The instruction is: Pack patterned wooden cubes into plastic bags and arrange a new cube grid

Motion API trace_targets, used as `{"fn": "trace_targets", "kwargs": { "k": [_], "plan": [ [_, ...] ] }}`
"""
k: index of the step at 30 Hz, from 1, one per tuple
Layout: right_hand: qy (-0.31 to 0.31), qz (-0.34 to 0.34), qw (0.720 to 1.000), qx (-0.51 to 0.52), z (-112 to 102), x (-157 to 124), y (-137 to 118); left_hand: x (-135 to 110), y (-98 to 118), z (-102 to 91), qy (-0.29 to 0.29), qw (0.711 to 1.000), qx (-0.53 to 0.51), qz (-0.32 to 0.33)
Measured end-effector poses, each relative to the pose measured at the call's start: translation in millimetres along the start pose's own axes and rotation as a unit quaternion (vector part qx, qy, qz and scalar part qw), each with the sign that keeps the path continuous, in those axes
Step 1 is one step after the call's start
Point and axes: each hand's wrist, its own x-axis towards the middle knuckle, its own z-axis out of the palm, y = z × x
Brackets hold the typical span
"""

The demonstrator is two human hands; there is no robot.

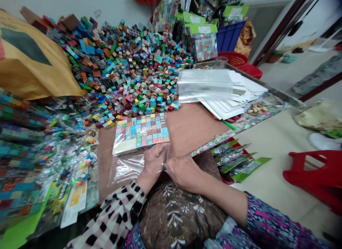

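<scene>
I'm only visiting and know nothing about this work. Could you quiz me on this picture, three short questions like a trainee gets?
1. True or false: the left hand and the right hand both touch the clear bag.
2. Where does the red stool stand? A on the table; B on the floor at right; C on a shelf.
3. Fill in: beyond the grid of cubes lies a big loose ___ of cubes.
Key: 1 true; 2 B; 3 pile.

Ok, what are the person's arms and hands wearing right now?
Both hands are bare, no gloves. The left hand comes out of a pale pink sleeve with black checks. The right hand has its forearm bare up to a purple and blue patterned sleeve.
</scene>
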Motion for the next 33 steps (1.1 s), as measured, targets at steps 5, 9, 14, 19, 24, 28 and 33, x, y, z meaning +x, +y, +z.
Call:
{"fn": "trace_targets", "kwargs": {
  "k": [5,9,14,19,24,28,33],
  "plan": [
    [0.007,-0.028,1.000,-0.003,1.8,0.0,1.2,1.3,4.6,0.7,-0.009,1.000,-0.021,-0.019],
    [0.025,-0.042,0.999,0.012,6.7,0.1,1.3,2.3,9.3,-0.4,-0.020,0.999,-0.022,-0.020],
    [0.035,-0.058,0.998,-0.002,10.3,1.5,0.1,1.8,8.1,-1.4,-0.027,0.999,-0.014,-0.020],
    [0.038,-0.078,0.996,-0.008,16.0,4.1,-0.8,1.9,-0.5,-2.7,-0.031,0.999,-0.007,-0.009],
    [0.037,-0.079,0.996,-0.012,21.2,4.4,-3.4,3.4,1.1,-3.9,-0.044,0.999,-0.002,0.003],
    [0.040,-0.071,0.997,-0.008,22.4,3.8,-6.1,3.2,7.0,-5.5,-0.052,0.998,0.009,0.017],
    [0.030,-0.024,0.999,0.027,17.0,0.3,-11.1,3.5,6.4,-5.3,-0.061,0.997,0.028,0.043]
  ]
}}
